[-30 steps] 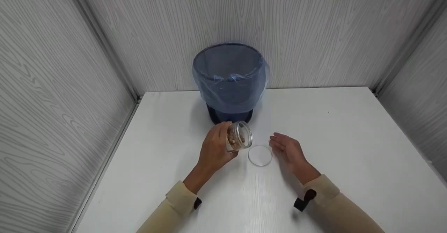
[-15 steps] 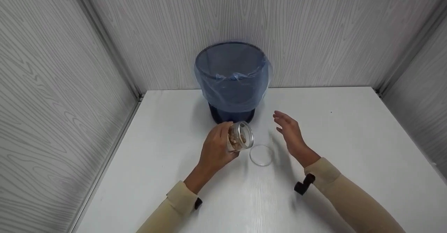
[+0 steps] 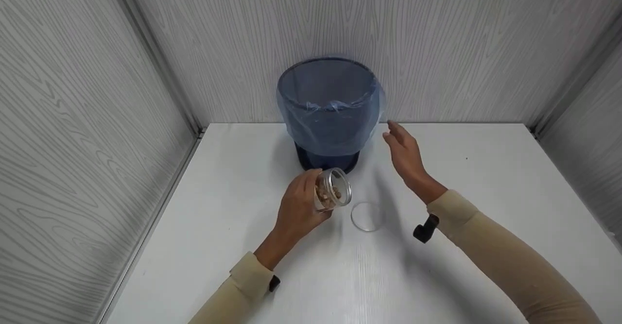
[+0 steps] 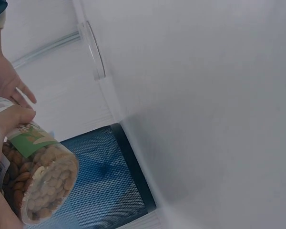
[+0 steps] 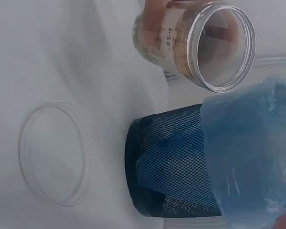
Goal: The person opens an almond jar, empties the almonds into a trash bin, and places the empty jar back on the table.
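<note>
- The jar (image 3: 331, 191) is in front of the bin (image 5: 174, 160), on the person's side of it, and seems held a little above the table (image 3: 301, 270). It is tilted, and its uncovered mouth faces to the right of the bin.
- The left hand (image 3: 299, 208) holds this jar around its body, with the thumb on one side and the fingers on the other. In the left wrist view, the thumb lies near the green label (image 4: 31, 141).
- The jar therefore lies inside the grip by its middle part; the rim and the bottom stand out from the hand.
- I judge the jar to be stiff, smooth and not very heavy. The almonds (image 4: 51, 183) inside are loose, so its weight could shift when the tilt changes. Whether it is glass or plastic, I cannot tell.
- The best place to take hold is, in my opinion, the body around the label, leaving the mouth free.
- The right hand (image 3: 404, 155) is just beside the blue liner (image 3: 335, 132), at the right of the bin. Its fingers are loosely extended and nothing is seen in it; I cannot tell if it touches the liner, which should be thin and soft.
- The clear lid (image 3: 367, 216) lies in front of the bin, somewhat to its right, outside both grips. It is probably light, and its edge is the place to pinch.
</note>
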The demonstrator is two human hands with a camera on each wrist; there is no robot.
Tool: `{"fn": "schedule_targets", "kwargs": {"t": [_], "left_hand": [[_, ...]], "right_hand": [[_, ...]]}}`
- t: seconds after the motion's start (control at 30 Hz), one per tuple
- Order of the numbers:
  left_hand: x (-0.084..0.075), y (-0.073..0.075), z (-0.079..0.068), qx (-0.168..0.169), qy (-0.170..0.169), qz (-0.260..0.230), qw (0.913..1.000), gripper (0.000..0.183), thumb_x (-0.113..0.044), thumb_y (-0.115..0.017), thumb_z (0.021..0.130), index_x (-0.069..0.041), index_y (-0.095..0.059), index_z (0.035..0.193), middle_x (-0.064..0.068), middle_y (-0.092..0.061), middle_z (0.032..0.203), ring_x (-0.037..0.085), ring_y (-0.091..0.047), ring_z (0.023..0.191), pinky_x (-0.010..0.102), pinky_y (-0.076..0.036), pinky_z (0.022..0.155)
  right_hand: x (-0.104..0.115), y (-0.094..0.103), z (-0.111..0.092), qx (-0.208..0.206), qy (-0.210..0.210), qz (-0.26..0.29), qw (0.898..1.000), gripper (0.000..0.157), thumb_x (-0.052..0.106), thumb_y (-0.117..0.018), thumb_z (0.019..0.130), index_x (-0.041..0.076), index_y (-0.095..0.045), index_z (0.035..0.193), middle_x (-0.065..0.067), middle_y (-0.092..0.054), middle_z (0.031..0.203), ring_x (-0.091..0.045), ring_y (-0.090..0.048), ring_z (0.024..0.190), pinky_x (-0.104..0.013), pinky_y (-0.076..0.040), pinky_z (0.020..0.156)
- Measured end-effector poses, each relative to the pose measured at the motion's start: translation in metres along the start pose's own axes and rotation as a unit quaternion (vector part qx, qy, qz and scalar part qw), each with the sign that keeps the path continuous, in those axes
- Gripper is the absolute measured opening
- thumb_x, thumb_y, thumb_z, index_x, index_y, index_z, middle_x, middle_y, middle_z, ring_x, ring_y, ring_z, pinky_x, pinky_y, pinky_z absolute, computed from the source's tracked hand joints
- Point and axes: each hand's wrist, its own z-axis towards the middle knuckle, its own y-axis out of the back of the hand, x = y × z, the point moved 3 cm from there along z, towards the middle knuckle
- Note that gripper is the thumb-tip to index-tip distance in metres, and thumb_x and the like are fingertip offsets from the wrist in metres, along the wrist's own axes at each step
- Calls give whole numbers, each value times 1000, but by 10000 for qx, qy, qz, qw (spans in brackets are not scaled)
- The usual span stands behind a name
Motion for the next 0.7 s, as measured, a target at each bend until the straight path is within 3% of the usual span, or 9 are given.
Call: {"fn": "schedule_targets", "kwargs": {"t": [0.33,0.7], "left_hand": [[3,3,-2,-64,50,-35,10000,90,-38,-83,62,-9,-40,136,3,-50,129,16,-44,122,26,-30,107],[10,5,-7,-48,130,-111,9998,90,-39,-83,63,-9,-40,136,4,-50,128,14,-44,121,25,-30,106]], "right_hand": [[21,-2,27,-133,52,-718,9973,58,39,-41,99,16,-24,150,-1,-24,154,-17,-24,139,-36,-25,111],[38,-7,51,-195,606,-1064,9923,64,45,-39,98,15,-19,151,1,-18,155,-7,-14,140,-29,-16,113]]}}
